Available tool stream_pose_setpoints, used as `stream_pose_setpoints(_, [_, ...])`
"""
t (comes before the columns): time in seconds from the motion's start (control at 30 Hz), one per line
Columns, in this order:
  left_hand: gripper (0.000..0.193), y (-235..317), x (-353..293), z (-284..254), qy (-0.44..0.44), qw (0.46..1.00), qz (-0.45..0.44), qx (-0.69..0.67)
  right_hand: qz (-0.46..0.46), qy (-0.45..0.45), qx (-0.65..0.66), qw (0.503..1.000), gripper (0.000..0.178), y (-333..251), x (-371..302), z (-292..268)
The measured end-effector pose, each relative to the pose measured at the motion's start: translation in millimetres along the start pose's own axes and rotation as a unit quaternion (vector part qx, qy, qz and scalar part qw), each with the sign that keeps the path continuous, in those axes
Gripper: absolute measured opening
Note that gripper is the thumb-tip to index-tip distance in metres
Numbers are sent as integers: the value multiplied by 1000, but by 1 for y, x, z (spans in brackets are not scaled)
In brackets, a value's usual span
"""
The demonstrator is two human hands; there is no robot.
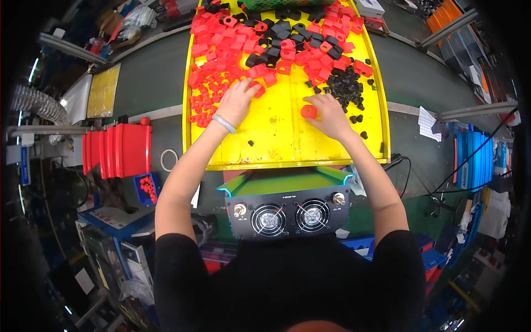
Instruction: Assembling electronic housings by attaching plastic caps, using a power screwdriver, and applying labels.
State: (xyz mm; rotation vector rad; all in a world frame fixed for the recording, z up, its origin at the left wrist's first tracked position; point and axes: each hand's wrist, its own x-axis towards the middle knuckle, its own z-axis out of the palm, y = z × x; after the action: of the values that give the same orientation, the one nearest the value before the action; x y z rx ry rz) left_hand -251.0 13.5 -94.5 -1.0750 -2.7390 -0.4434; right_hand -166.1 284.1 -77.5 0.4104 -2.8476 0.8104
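Observation:
My left hand [234, 105], with a pale bangle at its wrist, is at the near edge of a heap of red plastic covers [238, 41]. Its thumb and fingers are closed about a red plastic cover [260, 90], partly hidden by the fingers. Farther right, my right hand [331, 117] pinches a round red cap [308, 112] with a hole in its middle, held over the yellow tray [282, 141]. Small red caps [203, 102] lie left of my left hand. Small black caps [345, 86] lie beyond and right of my right hand.
Black covers [282, 36] lie among the red ones at the tray's far end. Nearer me stands a black and green device [290, 213] with two fans and two terminals. Red bins [119, 149] and a blue box [146, 189] of red caps are left, a tape roll [169, 160] beside them.

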Motion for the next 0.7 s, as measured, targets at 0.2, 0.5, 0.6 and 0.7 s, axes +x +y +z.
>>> stream_pose_setpoints(0.2, [20, -7, 10, 4, -6, 999, 6, 36, 39, -72, 48, 995, 41, -10, 6, 5])
stream_pose_setpoints(0.5, [27, 5, -5, -11, -54, 941, -186, -278, 65, -122, 45, 989, 54, -22, 15, 15])
stream_pose_setpoints(0.6, [37, 14, -4, -36, -175, 576, -436, -669, -13, -136, 48, 990, 54, -13, 11, 3])
stream_pose_setpoints(0.7, [39, -3, -22, -28, -192, 496, -338, -777, -65, -137, 53, 987, 50, -6, 17, 11])
